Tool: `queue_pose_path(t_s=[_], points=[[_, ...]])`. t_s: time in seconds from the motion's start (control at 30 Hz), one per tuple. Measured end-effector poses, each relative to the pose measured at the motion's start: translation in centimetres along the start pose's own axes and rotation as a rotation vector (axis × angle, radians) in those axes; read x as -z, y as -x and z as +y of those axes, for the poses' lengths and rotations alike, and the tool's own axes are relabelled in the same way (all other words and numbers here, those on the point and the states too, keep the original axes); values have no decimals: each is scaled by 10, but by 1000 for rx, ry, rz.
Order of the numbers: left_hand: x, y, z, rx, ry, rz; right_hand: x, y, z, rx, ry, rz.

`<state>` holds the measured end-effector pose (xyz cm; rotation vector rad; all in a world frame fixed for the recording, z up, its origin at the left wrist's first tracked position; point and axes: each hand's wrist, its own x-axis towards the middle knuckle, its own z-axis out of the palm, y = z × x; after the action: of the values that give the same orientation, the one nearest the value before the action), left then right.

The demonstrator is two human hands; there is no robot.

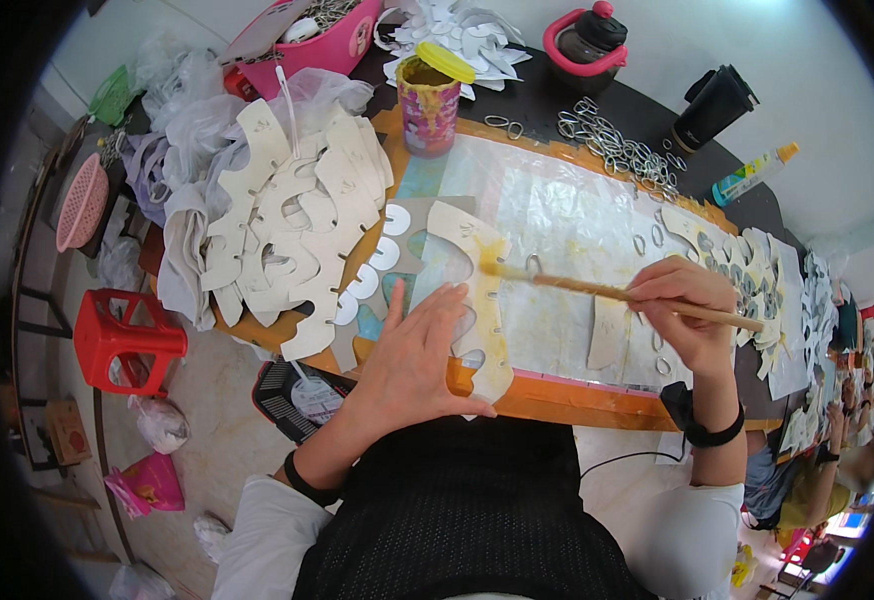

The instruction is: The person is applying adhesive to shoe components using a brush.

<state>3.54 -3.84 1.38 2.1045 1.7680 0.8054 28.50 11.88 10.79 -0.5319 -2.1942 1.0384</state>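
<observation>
Cream cutout [479,290] lies on the glue-stained board [557,215], pinned flat by the open left hand [412,355], while the right hand [687,310] grips a brush [607,291], its tip touching the cutout's upper edge, glue pot [429,100] behind.

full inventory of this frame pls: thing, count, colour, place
cut piece: one, cream, on board under left hand
brush: one, wooden, in right hand, tip on cut piece
glue can: one, patterned, yellow lid ajar, behind board
piece stack: many, cream, left of board
board: one, orange-edged, glue-stained sheet on top
metal rings: many, silver, far right of can
pink basket: one, top left
jug: one, black with pink handle, top
spray bottle: one, yellow-capped, right
stool: one, red, floor left
left hand: flat, pressing cut piece
right hand: gripping brush
</observation>
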Motion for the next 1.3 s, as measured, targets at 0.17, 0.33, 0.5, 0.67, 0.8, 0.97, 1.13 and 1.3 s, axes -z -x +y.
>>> queue_pose_path(t_s=[0.17,0.33,0.5,0.67,0.8,0.97,1.13,1.3], points=[[14,-7,-4,23,35,-107,-5,-2,5,16,124,50],[16,-38,-22,48,-51,40,-12,-7,2,76,133,26],[4,-45,-36,0,-237,22,-4,-4,5,47,101,79],[2,-43,-37,-8,-209,59,-19,-11,5,10,78,95],[2,-41,-36,-7,-197,78,-6,-7,1,-18,66,143],[1,-41,-36,-1,-196,74,-2,0,2,-91,-64,167],[2,-40,-35,-7,-188,89,-6,0,4,-99,-72,195],[2,-40,-35,-8,-184,89,-10,0,3,-105,-169,254]])
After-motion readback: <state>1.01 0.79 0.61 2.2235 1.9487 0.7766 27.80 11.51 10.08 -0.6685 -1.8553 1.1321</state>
